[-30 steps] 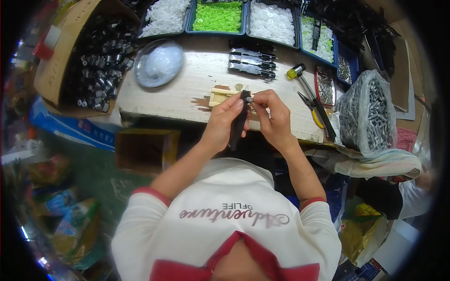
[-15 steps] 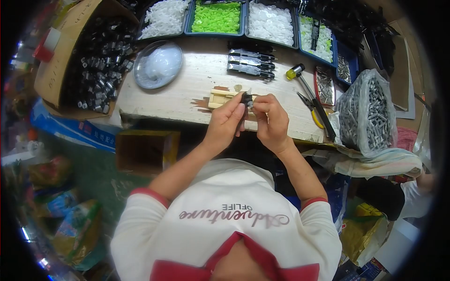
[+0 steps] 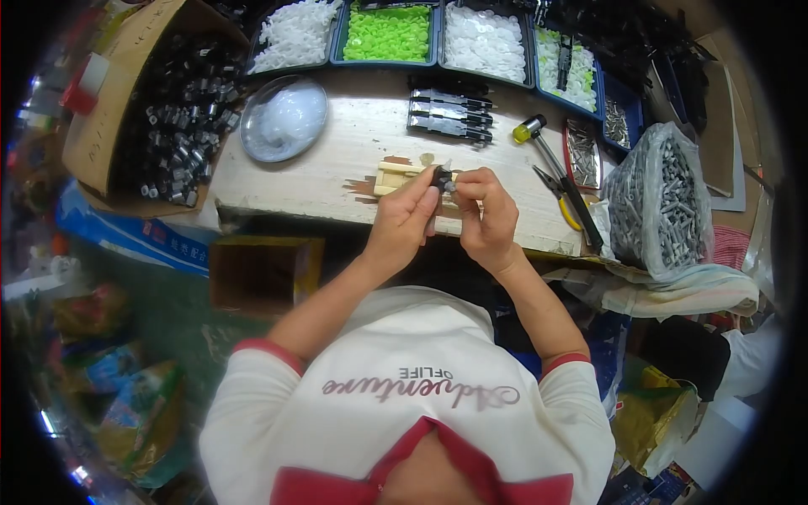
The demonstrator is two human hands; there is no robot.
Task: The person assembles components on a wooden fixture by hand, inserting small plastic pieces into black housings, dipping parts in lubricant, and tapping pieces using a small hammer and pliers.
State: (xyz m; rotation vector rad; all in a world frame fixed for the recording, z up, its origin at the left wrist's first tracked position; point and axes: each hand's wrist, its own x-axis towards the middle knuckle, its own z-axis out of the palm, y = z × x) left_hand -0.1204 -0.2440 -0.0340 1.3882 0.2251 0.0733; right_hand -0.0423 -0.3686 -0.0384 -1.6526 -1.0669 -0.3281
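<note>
My left hand [image 3: 402, 220] is closed round a black part [image 3: 441, 178], whose upper end shows between thumb and fingers; its lower length is mostly hidden. My right hand [image 3: 488, 215] pinches at the same end of the part, where a small grey piece shows, too small to make out fully. Both hands are over the table's front edge. Just behind my left hand lies a pale yellow wooden fixture [image 3: 391, 178]. Farther back, several black parts with silvery strips [image 3: 450, 114] lie in a row.
A plate [image 3: 284, 118] and a box of black and metal pieces [image 3: 181, 126] stand left. Trays of white and green pieces [image 3: 387, 34] line the back. On the right are a hammer [image 3: 551, 156], pliers [image 3: 562, 199] and a bag of grey parts [image 3: 661, 202]. A person's sleeve [image 3: 747, 358] shows right.
The black part has turned from hanging down lengthwise to pointing away, with mainly its end showing. My hands have stayed close together, with small finger movements.
</note>
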